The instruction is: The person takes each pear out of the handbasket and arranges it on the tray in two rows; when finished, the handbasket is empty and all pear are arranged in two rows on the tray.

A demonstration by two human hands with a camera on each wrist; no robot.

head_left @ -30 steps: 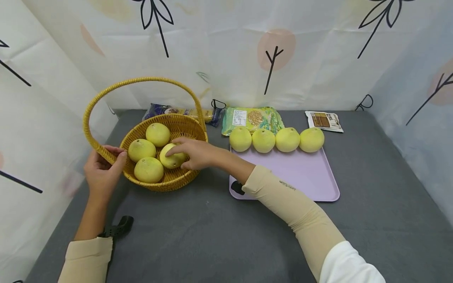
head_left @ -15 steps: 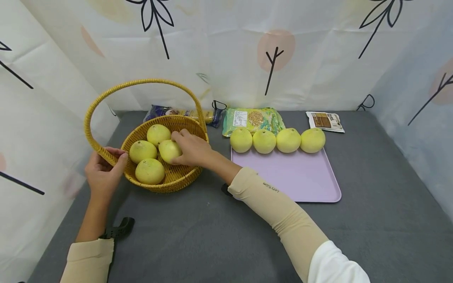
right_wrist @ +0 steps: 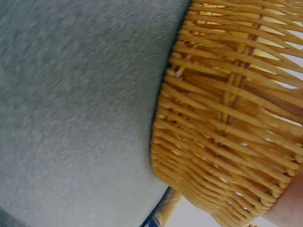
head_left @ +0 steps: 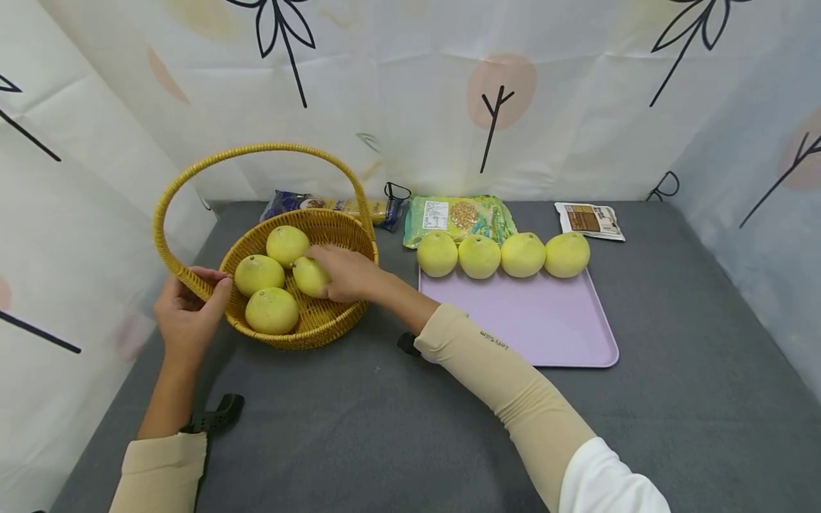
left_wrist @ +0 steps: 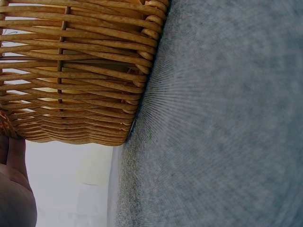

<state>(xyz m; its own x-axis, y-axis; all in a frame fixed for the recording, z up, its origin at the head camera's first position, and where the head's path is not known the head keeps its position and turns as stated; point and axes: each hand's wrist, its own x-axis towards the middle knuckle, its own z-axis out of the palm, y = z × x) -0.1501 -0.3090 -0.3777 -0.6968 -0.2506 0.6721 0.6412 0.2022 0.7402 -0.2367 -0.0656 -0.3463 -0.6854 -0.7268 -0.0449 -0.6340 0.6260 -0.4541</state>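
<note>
The yellow wicker basket with a tall arched handle stands at the left of the table. My left hand grips its left rim beside the foot of the handle; in the left wrist view, fingers touch the woven wall. My right hand reaches over the right rim into the basket and grips a round yellow citrus fruit, its fingers mostly hidden behind the fruit. Three similar fruits lie along the left of the basket. The right wrist view is mostly filled by the basket's wall.
A lilac tray lies right of the basket, with several yellow citrus fruits lined up along its back edge. Behind stand a green packet, a blue and yellow packet and a small white and brown packet. A patterned curtain encloses the grey table.
My right hand has closed around the fruit at the basket's right, which has shifted slightly up and turned in its grasp. My left hand keeps its hold on the rim.
</note>
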